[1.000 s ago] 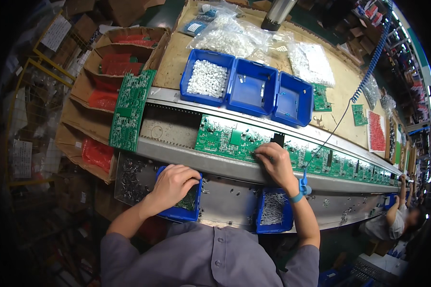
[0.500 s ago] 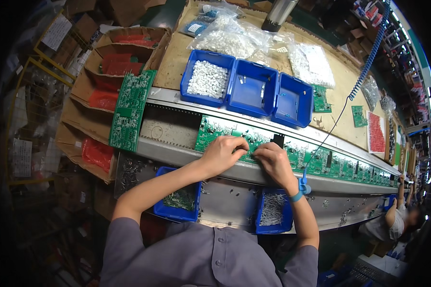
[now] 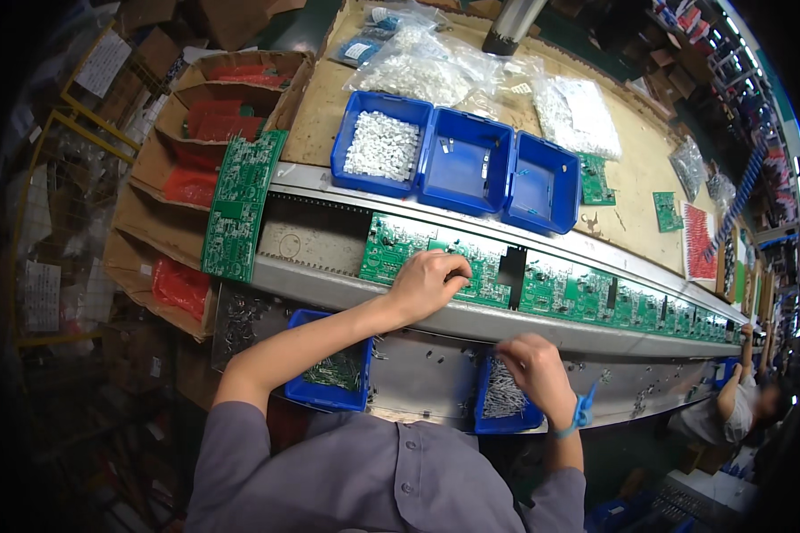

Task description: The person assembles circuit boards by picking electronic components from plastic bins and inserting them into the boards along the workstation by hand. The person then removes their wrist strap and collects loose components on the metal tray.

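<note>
My left hand (image 3: 429, 284) rests over a green circuit board (image 3: 384, 246) in the metal rail, its thumb and fingers pinched together. Whatever may be between the fingertips is too small to make out. Over the right edge of a blue bin of thin, pale, long-leaded parts (image 3: 504, 397) is my right hand (image 3: 538, 369), fingers curled and blurred by motion. A blue wrist strap (image 3: 581, 416) circles my right wrist. To the right, past a dark gap (image 3: 511, 266), more boards (image 3: 573, 298) stand in line along the rail.
Beyond the rail are a blue bin of white parts (image 3: 382, 147) and two nearly bare blue bins (image 3: 467, 160). A loose board (image 3: 240, 204) lies across the rail's left end beside a divided cardboard box (image 3: 173, 231). Green-leaded parts fill a near bin (image 3: 333, 371). A co-worker (image 3: 729, 409) is at far right.
My right hand has left the board and moved down toward me, over the near right bin. The gap right of the board under my left hand now shows; the coiled blue cord has swung right.
</note>
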A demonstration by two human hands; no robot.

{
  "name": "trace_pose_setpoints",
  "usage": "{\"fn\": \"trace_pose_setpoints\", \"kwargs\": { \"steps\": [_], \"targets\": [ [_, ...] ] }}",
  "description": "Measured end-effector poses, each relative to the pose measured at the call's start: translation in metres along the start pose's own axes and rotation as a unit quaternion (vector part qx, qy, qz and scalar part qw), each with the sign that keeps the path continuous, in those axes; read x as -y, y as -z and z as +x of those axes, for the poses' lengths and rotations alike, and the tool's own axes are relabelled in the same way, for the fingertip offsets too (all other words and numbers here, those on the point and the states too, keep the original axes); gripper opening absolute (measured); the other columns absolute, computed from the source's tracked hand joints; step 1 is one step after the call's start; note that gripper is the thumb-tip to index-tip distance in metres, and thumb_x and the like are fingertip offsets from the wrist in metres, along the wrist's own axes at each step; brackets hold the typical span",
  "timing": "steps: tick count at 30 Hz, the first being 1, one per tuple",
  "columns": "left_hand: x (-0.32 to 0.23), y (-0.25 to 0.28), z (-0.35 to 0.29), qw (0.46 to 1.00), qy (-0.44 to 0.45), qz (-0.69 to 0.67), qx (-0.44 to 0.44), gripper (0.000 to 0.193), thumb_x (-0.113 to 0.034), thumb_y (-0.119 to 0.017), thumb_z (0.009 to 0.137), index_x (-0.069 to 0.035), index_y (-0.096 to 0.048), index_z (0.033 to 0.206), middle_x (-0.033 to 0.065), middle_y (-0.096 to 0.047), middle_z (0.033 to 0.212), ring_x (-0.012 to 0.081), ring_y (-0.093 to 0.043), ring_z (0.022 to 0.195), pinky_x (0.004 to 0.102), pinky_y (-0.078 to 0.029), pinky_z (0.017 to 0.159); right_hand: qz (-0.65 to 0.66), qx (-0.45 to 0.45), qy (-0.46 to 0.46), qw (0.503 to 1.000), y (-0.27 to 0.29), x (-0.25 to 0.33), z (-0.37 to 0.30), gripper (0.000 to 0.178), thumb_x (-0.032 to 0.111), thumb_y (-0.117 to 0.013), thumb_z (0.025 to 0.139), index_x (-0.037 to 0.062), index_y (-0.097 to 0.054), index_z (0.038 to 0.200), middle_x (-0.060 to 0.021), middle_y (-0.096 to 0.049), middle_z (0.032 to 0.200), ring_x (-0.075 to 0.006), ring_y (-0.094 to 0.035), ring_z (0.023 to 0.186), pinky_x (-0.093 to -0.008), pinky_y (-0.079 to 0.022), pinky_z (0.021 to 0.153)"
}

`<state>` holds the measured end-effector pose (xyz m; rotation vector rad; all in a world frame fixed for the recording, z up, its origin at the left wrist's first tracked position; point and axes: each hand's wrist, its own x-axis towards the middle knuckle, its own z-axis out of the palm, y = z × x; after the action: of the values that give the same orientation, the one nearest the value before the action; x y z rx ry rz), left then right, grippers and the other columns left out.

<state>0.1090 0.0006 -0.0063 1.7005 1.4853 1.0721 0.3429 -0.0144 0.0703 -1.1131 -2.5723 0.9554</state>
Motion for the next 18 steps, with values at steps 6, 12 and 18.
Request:
{"fn": "trace_pose_setpoints", "kwargs": {
  "steps": [6,12,18],
  "targets": [
    [0.000,-0.002,0.001,1.000,-0.015,0.001,-0.004,0.007,-0.011,-0.067,0.076,-0.007,-0.067,0.082,0.0104,-0.064,0.069,0.0277,-0.062,0.068,0.0395,-0.049,0.063,-0.156,0.075,-0.086,0.981,-0.018,-0.002,-0.054,0.007,0.002,-0.059,0.073,0.0049,-0.059,0.080,-0.0136,-0.056,0.076,-0.0323,-0.060,0.076,-0.0410,-0.050,0.066],
    [0.000,-0.002,0.000,1.000,-0.007,-0.001,0.001,0.007,-0.011,-0.066,0.076,-0.006,-0.067,0.081,0.0108,-0.064,0.071,0.0280,-0.061,0.068,0.0395,-0.048,0.065,-0.157,0.041,-0.108,0.981,-0.039,-0.004,-0.064,0.008,0.002,-0.060,0.069,0.0035,-0.057,0.077,-0.0144,-0.053,0.075,-0.0330,-0.058,0.074,-0.0410,-0.049,0.065],
    [0.002,-0.003,-0.001,1.000,-0.016,0.011,-0.004,0.006,-0.011,-0.068,0.077,-0.005,-0.067,0.080,0.0077,-0.064,0.071,0.0220,-0.059,0.066,0.0346,-0.046,0.061,-0.141,0.034,-0.098,0.985,-0.040,-0.007,-0.064,0.006,0.002,-0.056,0.071,0.0035,-0.058,0.077,-0.0146,-0.053,0.075,-0.0327,-0.058,0.074,-0.0410,-0.049,0.065]
  ]
}}
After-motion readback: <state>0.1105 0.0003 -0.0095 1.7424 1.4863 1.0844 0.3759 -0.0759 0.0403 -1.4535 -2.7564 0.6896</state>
